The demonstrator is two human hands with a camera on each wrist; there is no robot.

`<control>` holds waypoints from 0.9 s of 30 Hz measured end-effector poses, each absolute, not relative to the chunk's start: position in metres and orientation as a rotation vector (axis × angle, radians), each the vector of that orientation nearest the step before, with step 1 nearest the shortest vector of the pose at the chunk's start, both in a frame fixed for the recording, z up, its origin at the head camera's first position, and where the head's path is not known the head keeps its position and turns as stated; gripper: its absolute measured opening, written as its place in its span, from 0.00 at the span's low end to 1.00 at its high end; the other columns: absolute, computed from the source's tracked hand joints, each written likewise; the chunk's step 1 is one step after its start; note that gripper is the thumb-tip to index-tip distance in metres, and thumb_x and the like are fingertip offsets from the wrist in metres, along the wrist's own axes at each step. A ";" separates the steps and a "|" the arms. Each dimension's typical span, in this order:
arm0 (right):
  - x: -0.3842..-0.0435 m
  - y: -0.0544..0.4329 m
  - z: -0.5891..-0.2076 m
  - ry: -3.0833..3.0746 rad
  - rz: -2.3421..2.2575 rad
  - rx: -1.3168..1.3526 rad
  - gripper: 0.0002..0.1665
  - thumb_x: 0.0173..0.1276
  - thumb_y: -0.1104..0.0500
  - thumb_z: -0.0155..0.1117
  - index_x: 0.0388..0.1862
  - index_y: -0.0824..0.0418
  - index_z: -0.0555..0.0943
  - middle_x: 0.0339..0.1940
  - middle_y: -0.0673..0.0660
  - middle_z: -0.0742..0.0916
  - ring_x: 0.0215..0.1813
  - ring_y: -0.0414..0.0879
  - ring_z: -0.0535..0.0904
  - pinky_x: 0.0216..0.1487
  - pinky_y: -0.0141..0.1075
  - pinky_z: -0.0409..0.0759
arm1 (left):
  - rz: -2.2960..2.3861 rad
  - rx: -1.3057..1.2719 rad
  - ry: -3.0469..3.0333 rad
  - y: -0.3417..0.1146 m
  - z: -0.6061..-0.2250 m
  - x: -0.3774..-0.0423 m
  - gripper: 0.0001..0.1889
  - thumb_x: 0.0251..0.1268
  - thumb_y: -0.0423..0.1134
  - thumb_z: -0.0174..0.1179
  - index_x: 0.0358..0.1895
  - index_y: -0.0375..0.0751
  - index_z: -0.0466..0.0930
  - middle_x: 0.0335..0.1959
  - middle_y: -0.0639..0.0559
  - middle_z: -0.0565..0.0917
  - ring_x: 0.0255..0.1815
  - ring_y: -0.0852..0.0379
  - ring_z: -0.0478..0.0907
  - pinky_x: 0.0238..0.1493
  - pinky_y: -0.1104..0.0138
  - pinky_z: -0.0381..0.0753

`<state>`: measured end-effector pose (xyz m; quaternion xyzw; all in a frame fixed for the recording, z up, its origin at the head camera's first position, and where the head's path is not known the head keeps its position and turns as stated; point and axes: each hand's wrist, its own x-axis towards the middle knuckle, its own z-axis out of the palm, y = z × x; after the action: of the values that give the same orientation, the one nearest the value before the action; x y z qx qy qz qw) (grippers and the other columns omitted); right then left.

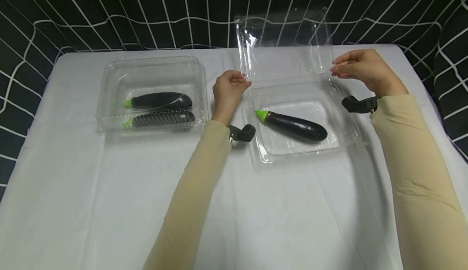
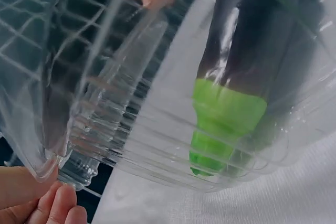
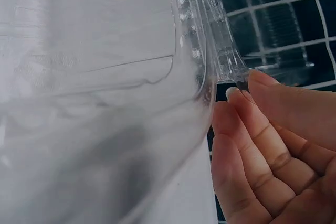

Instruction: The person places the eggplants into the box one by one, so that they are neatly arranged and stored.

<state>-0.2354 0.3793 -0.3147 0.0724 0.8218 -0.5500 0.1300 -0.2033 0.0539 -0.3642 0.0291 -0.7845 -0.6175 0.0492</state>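
Note:
A clear plastic clamshell container (image 1: 351,136) lies on the right of the table with its clear plastic lid (image 1: 285,62) raised at the back. Inside the container rests an eggplant (image 1: 296,126), its bright green stem end (image 2: 226,119) toward the left. My left hand (image 1: 228,93) pinches the lid's left corner near the hinge; thumb and curled fingers meet there in the left wrist view. At the opposite side, my right hand (image 1: 363,68) pinches the lid's right corner between thumb and fingertips (image 3: 241,98).
To the left stands another clear container (image 1: 150,68), its lid over two eggplants (image 1: 161,100) with green stem ends. A white cloth (image 1: 146,205) covers the table. Dark walls with white netting (image 1: 146,14) rise behind and at both sides.

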 end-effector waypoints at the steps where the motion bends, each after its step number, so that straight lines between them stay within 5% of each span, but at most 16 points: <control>1: -0.235 0.379 -0.315 2.384 -1.612 0.209 0.08 0.66 0.68 0.60 0.32 0.57 0.82 0.26 0.46 0.87 0.32 0.35 0.83 0.34 0.25 0.80 | -1.876 0.088 -2.391 0.054 -0.365 -0.203 0.10 0.53 0.28 0.68 0.39 0.30 0.81 0.35 0.42 0.85 0.35 0.53 0.83 0.35 0.76 0.77; 10: -0.229 0.375 -0.314 2.383 -1.706 0.246 0.06 0.61 0.69 0.65 0.36 0.63 0.79 0.26 0.48 0.87 0.31 0.37 0.84 0.32 0.27 0.81 | -1.777 0.063 -2.390 0.051 -0.363 -0.202 0.07 0.54 0.28 0.66 0.36 0.32 0.82 0.33 0.44 0.86 0.34 0.54 0.83 0.36 0.75 0.76; 27: -0.218 0.366 -0.314 2.448 -1.819 0.194 0.07 0.58 0.73 0.66 0.28 0.63 0.81 0.23 0.49 0.87 0.28 0.38 0.84 0.30 0.26 0.81 | -1.735 0.012 -2.287 0.047 -0.354 -0.200 0.06 0.58 0.30 0.65 0.38 0.33 0.82 0.37 0.46 0.86 0.36 0.56 0.83 0.36 0.75 0.78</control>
<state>-0.2180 0.3660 -0.3142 0.0633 0.8004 -0.5946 0.0426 -0.1999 0.0474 -0.3541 0.0041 -0.7893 -0.5989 0.1350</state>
